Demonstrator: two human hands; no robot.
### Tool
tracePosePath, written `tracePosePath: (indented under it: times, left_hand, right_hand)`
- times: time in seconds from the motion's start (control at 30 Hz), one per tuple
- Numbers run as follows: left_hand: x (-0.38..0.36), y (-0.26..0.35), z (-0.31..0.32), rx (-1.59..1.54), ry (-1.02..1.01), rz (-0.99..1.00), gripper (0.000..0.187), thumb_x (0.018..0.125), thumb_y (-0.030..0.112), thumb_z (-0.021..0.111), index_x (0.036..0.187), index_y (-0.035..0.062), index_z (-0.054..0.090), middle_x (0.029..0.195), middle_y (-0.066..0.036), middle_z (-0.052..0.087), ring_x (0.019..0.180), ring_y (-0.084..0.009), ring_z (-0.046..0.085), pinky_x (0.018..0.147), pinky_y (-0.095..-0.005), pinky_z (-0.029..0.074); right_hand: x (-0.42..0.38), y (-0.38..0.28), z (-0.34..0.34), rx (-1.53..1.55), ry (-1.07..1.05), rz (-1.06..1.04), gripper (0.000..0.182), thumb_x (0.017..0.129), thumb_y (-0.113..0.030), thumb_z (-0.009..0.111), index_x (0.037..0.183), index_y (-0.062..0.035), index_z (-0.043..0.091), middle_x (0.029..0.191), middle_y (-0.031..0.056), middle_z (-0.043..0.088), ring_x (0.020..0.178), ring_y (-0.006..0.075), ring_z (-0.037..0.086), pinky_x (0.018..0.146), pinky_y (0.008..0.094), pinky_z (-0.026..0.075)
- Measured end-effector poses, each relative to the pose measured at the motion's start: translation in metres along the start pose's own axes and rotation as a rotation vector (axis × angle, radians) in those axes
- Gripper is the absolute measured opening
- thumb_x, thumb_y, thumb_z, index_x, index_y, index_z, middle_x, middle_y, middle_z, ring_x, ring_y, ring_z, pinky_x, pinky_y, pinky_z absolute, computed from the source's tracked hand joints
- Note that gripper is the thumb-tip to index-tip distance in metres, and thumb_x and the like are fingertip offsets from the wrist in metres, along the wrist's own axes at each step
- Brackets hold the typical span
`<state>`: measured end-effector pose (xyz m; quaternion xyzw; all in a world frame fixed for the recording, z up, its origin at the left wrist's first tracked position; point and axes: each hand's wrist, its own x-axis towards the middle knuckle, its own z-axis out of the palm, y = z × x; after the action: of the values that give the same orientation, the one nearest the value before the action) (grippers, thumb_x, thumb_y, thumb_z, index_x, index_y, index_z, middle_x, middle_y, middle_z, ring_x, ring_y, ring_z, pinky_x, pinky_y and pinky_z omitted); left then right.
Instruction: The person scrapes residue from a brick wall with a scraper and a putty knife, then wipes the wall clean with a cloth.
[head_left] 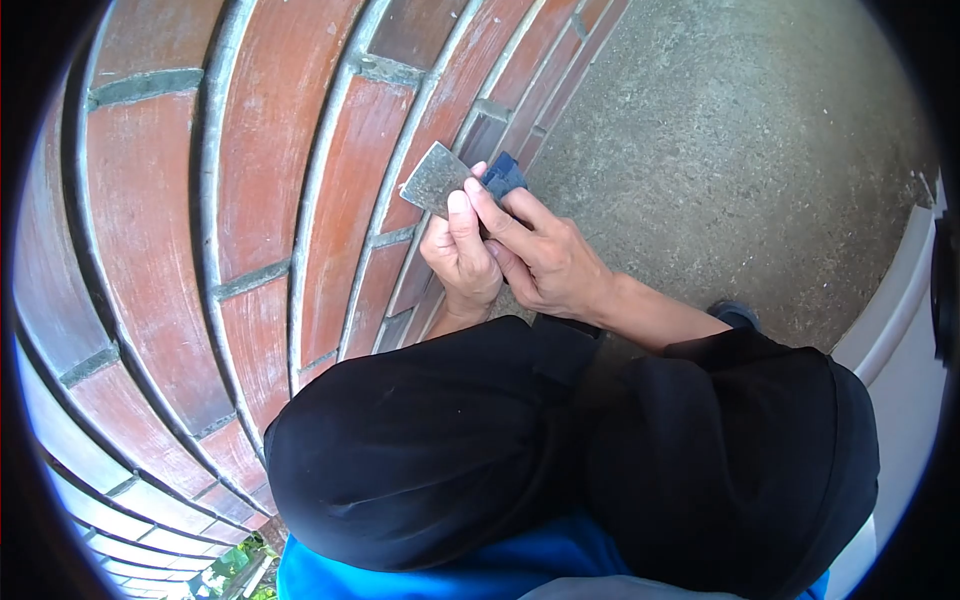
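My left hand (pixel 463 255) is closed round a flat grey metal plate (pixel 437 180), its thumb lying on the plate's lower right part. The plate is tilted, with one corner close to the brick wall (pixel 265 130). Just to the right, my right hand (pixel 545 250) has its fingers bent at the plate's right edge and round a dark blue object (pixel 503 176), which looks like folded cloth or a block. The two hands touch each other. Where the fingers overlap, the lower part of the plate is hidden.
Red brick wall with grey mortar joints fills the left side. Rough concrete floor (pixel 720 150) lies at the right, with a pale curved edge (pixel 890 310) beyond it. My black-clad knees (pixel 420 440) are below my hands. Green leaves (pixel 240 570) show at the bottom left.
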<state>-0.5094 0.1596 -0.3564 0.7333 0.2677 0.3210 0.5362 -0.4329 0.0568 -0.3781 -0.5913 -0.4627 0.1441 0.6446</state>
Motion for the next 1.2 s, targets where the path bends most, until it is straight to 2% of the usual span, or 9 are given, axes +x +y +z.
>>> tracePosePath:
  times: [0.07,0.27,0.5,0.6,0.7,0.8,0.9,1.1,1.2]
  left_hand:
    - [-0.001,-0.004,-0.005,-0.025,-0.025,0.004,0.037,0.107,0.017,0.043,0.113,-0.0108,0.066,0.104,-0.013,0.071,0.091,-0.0126,0.062,0.080,-0.0269,0.050]
    - [0.004,0.001,0.004,0.054,0.036,0.091,0.037,0.107,0.016,0.043,0.109,-0.0123,0.066,0.107,-0.018,0.072,0.087,-0.0128,0.064,0.076,-0.0290,0.052]
    - [0.002,0.000,0.003,0.096,0.071,0.060,0.039,0.108,0.020,0.042,0.111,-0.0104,0.066,0.103,-0.014,0.072,0.084,-0.0121,0.063,0.074,-0.0273,0.051]
    - [0.003,0.009,0.006,0.030,0.050,0.040,0.040,0.108,0.021,0.041,0.113,-0.0096,0.066,0.104,-0.013,0.071,0.086,-0.0126,0.063,0.076,-0.0278,0.052]
    - [-0.004,-0.006,0.000,0.109,0.047,0.073,0.039,0.108,0.020,0.041,0.112,-0.0102,0.065,0.102,-0.013,0.072,0.087,-0.0143,0.064,0.076,-0.0284,0.052]
    - [-0.003,-0.009,-0.003,0.134,0.042,0.055,0.038,0.108,0.019,0.042,0.112,-0.0106,0.065,0.104,-0.016,0.072,0.087,-0.0152,0.065,0.076,-0.0295,0.052]
    - [0.000,0.004,0.003,0.109,0.061,0.055,0.038,0.107,0.019,0.042,0.109,-0.0107,0.066,0.106,-0.017,0.072,0.086,-0.0146,0.065,0.076,-0.0299,0.052]
    - [0.000,-0.004,0.000,0.107,0.068,0.062,0.035,0.107,0.016,0.044,0.101,-0.0106,0.067,0.098,-0.016,0.073,0.083,-0.0134,0.064,0.074,-0.0285,0.052]
    - [0.003,0.009,0.007,0.021,0.122,0.042,0.033,0.106,0.014,0.046,0.098,-0.0108,0.067,0.095,-0.016,0.073,0.081,-0.0129,0.064,0.074,-0.0277,0.052]
  right_hand:
    - [-0.004,0.000,0.002,0.012,0.001,0.016,0.059,0.088,-0.004,0.060,0.145,-0.0069,0.045,0.098,0.0140,0.050,0.069,0.0339,0.064,0.060,0.0414,0.056]
    - [0.001,0.004,0.003,-0.013,0.040,-0.024,0.060,0.087,-0.005,0.060,0.145,-0.0069,0.046,0.097,0.0135,0.050,0.068,0.0339,0.064,0.060,0.0410,0.056]
    - [0.004,0.004,0.004,-0.060,0.053,-0.035,0.060,0.085,-0.006,0.060,0.144,-0.0073,0.047,0.094,0.0118,0.050,0.068,0.0325,0.063,0.059,0.0401,0.056]
    - [0.007,0.004,0.003,0.007,0.085,-0.056,0.057,0.086,0.000,0.062,0.142,-0.0042,0.051,0.094,0.0113,0.050,0.070,0.0278,0.060,0.060,0.0368,0.052]
    - [-0.001,0.007,0.005,-0.026,0.055,-0.043,0.061,0.085,-0.004,0.060,0.144,-0.0076,0.048,0.094,0.0118,0.051,0.068,0.0315,0.063,0.059,0.0394,0.056]
    - [0.001,0.007,0.006,-0.042,0.048,-0.039,0.061,0.085,-0.004,0.060,0.144,-0.0071,0.048,0.095,0.0119,0.051,0.068,0.0315,0.063,0.059,0.0393,0.056]
    - [0.004,0.008,0.004,-0.005,0.045,-0.056,0.061,0.085,-0.004,0.061,0.144,-0.0065,0.048,0.095,0.0121,0.051,0.068,0.0314,0.063,0.058,0.0391,0.056]
    - [0.003,0.004,0.005,-0.006,0.055,-0.023,0.058,0.086,0.001,0.062,0.143,-0.0028,0.050,0.092,0.0124,0.051,0.069,0.0280,0.060,0.060,0.0368,0.051]
    - [0.010,0.003,0.001,-0.027,0.048,-0.068,0.064,0.085,-0.005,0.063,0.146,-0.0075,0.046,0.094,0.0129,0.051,0.070,0.0326,0.064,0.062,0.0400,0.056]
